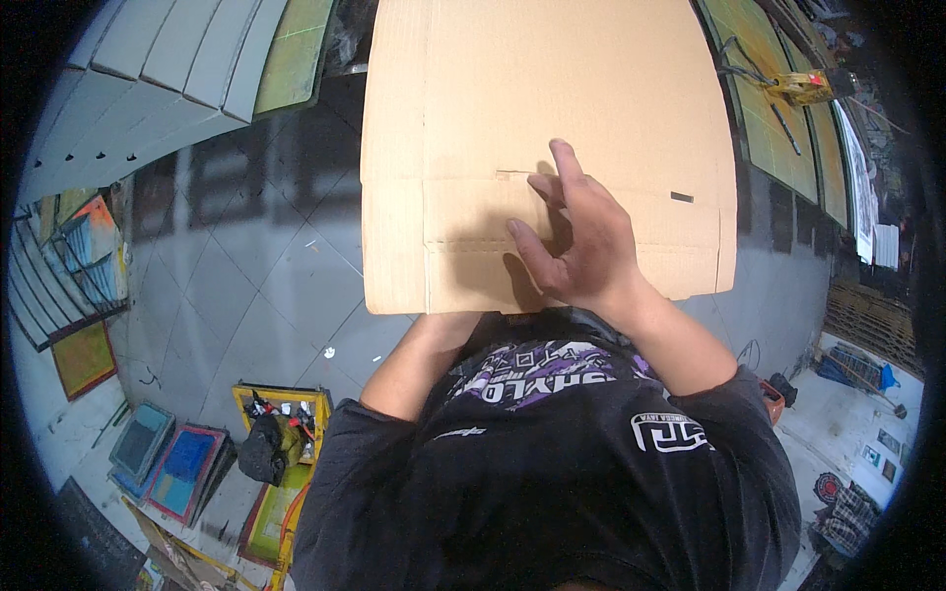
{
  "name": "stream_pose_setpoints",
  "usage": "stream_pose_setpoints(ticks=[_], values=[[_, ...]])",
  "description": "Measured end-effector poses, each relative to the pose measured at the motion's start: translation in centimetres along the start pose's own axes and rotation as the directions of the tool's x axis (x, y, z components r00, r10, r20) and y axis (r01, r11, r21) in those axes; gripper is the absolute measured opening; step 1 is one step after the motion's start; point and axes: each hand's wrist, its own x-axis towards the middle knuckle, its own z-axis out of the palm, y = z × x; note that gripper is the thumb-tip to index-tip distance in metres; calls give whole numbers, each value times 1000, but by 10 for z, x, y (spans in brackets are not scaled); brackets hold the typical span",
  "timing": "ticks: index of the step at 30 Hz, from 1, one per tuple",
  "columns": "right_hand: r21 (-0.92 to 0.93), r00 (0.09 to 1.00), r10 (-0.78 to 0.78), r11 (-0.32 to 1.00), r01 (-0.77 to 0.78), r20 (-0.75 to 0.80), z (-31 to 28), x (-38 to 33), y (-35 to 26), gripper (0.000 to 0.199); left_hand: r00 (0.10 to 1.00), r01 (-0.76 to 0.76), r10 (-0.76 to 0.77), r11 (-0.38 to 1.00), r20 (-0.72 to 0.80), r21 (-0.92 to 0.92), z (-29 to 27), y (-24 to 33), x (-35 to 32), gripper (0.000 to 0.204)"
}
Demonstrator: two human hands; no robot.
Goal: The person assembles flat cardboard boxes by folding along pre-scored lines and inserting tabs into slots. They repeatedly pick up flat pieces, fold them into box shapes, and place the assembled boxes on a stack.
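Note:
A large flat sheet of brown cardboard (pixel 552 79), with crease lines and small slots, spans the upper middle of the view. My right hand (pixel 586 236) is over its near part, the index finger stretched forward and the thumb apart; nothing is held in it. Its shadow falls on the board, and whether the fingertips touch the surface is hard to tell. My left forearm (pixel 419 360) runs up to the near edge of the cardboard. Beyond the wrist my left hand goes under the sheet, so its fingers are hidden.
White boxes or panels (pixel 148 98) stand in a row at the far left. At the far right a yellow tool (pixel 803 87) with a cable lies on a greenish-yellow panel (pixel 759 118). Framed screens (pixel 187 463) and a yellow crate (pixel 325 399) with bags stand at the lower left on grey tiles.

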Motion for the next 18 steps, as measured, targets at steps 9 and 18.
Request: stream_pose_setpoints(ticks=[9,18], values=[[-54,982,84,996,-76,168,-4,4,-11,69,1000,-8,8,1000,21,9,-9,0,-4,54],[-60,990,43,998,-35,133,-4,0,-6,76,999,-6,6,1000,37,11,-12,2,-9,56]])
